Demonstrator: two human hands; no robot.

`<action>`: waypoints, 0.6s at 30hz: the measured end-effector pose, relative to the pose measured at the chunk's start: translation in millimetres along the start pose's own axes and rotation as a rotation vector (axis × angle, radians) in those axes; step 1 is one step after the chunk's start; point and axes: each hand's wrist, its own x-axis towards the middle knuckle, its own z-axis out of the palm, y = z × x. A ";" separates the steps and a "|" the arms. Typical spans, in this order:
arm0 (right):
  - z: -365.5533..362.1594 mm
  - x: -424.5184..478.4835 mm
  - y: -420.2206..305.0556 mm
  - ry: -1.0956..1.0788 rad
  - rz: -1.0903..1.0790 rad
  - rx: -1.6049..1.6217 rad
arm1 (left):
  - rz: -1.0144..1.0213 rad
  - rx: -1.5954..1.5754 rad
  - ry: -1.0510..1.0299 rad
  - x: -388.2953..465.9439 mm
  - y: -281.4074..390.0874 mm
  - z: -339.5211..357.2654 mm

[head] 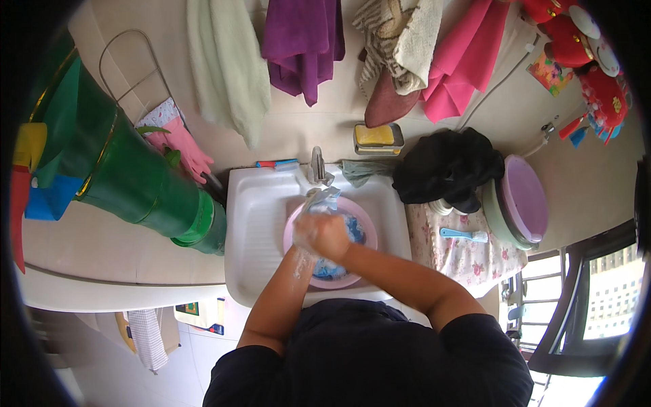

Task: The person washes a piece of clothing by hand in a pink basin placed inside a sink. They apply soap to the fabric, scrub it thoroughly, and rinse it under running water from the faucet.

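Observation:
A wet pale-blue cloth [324, 199] sticks up out of my two soapy fists, which are pressed together. My right hand [330, 238] is closed around it. My left hand [304, 231], blurred and covered in suds, grips the cloth from the left side. Below both hands a pink plastic basin [372, 229] stands in the white ceramic sink [254, 229]. Blue fabric [356, 229] lies in foamy water inside the basin, partly hidden by my hands and forearms. The metal faucet [318, 165] is just beyond the cloth.
A yellow soap bar [375, 135] sits in a wall-side dish. Black fabric [447, 165], a blue-handled brush [460, 234] and stacked basins [526, 198] are at the right. A green cylindrical container [147, 178] stands left. Towels [305, 46] hang along the wall.

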 end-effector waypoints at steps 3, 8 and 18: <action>8.2 25.9 55.6 0.053 0.168 -0.090 | -0.191 -0.070 -0.123 -0.8 11.5 42.7; -45.9 24.3 97.0 0.191 0.804 1.089 | 0.114 0.739 0.572 -3.4 28.7 129.9; -105.9 37.3 85.4 -0.093 0.870 1.569 | 0.406 0.807 0.591 -16.9 42.6 151.7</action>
